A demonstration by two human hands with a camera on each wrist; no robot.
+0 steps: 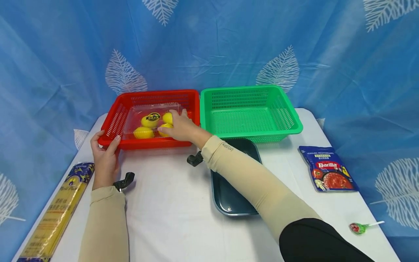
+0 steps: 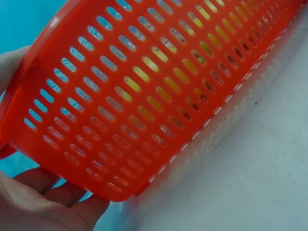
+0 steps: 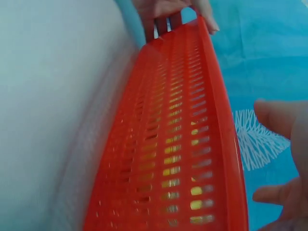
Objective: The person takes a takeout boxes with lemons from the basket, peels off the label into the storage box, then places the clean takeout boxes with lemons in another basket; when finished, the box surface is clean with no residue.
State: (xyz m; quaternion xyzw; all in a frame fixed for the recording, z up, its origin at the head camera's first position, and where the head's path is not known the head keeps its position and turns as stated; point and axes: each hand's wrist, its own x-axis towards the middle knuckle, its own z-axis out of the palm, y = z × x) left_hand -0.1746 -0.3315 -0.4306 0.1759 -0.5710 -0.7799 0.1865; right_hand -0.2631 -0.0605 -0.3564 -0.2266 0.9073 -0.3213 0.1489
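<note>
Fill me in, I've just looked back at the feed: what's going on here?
A person's left hand grips the near left corner of the red basket. Their right hand reaches in over the right end of a clear pack of yellow fruit lying inside; whether it touches the pack is hard to tell. The green basket stands to the right, with the dark tray in front, partly hidden by the right arm.

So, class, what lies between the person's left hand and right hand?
In the head view, the red plastic basket's near wall and lemons in a clear box lie between the left hand and right hand.
</note>
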